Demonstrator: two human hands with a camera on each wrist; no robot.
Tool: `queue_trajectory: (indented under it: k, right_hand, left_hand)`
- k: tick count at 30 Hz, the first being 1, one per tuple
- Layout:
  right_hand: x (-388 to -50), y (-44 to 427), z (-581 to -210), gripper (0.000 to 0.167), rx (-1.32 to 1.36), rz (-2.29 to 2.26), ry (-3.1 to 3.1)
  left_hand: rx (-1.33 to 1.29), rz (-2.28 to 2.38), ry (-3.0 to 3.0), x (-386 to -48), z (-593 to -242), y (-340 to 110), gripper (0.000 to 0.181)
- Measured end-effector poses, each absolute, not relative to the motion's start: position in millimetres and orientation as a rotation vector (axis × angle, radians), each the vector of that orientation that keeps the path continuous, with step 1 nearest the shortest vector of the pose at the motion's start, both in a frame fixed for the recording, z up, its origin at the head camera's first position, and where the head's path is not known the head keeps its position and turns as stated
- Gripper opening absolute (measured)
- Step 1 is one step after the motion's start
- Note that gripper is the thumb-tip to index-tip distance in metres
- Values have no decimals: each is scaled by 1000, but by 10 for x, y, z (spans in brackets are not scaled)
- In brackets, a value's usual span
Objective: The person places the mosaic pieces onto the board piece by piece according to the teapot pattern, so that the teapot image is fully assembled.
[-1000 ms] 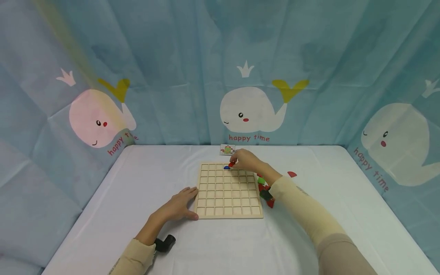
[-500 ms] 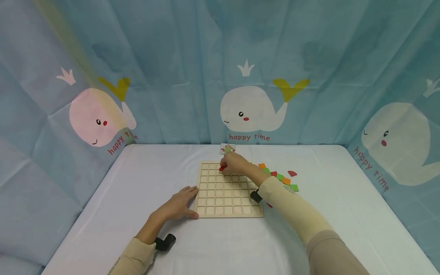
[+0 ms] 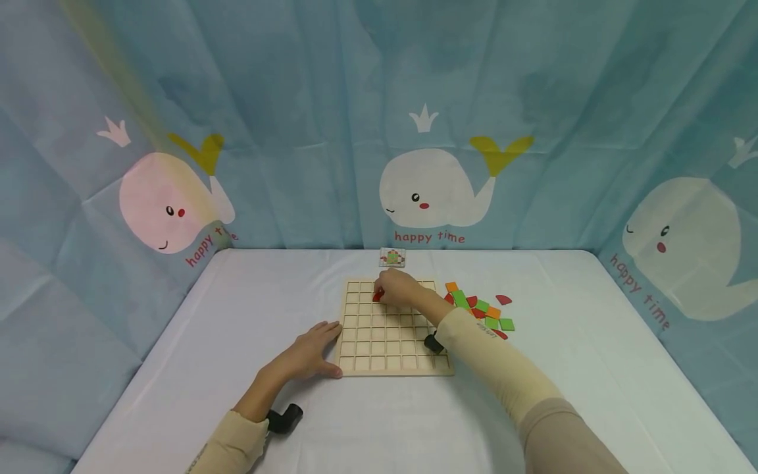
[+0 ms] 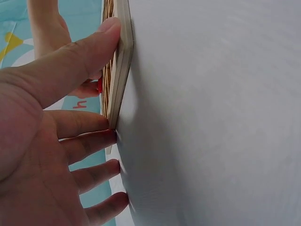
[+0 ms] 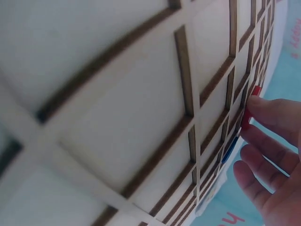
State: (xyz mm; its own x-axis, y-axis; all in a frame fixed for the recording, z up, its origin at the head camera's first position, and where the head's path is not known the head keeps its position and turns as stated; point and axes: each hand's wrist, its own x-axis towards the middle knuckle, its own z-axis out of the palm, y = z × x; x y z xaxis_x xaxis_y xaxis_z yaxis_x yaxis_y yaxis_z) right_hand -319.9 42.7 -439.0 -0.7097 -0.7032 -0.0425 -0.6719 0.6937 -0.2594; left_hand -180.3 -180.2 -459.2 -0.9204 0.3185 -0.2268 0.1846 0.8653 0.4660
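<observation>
In the head view a wooden grid board (image 3: 379,336) lies flat on the table. My right hand (image 3: 395,288) is over its far rows and pinches a red piece (image 3: 378,297) between thumb and forefinger. The right wrist view shows this red piece (image 5: 246,120) at the grid, and a blue piece (image 5: 229,149) sits in a cell nearby; in the head view the hand hides the blue one. At the board's left edge rests my left hand (image 3: 310,352), fingers extended. Its thumb (image 4: 110,30) lies on the board's rim in the left wrist view, and fingertips touch the side.
Right of the board lies a loose pile of green (image 3: 506,324), orange (image 3: 452,287) and red pieces, one red quarter-round piece (image 3: 503,299) apart from it. A small printed card (image 3: 392,257) lies behind the board. A blue whale-print curtain (image 3: 320,131) hangs beyond the table.
My right hand has moved left and slightly nearer across the far rows, carrying the red piece. More of the pile has come into view. The left hand has stayed put.
</observation>
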Motion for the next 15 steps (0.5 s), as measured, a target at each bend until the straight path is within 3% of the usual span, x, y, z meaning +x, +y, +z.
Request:
queue_trajectory:
  k: [15]
  right_hand:
    - [-3213,405,-4430,13,-1117,-320,2778]
  left_hand:
    - [406,615,2755,-1808,-4573,-1792,93]
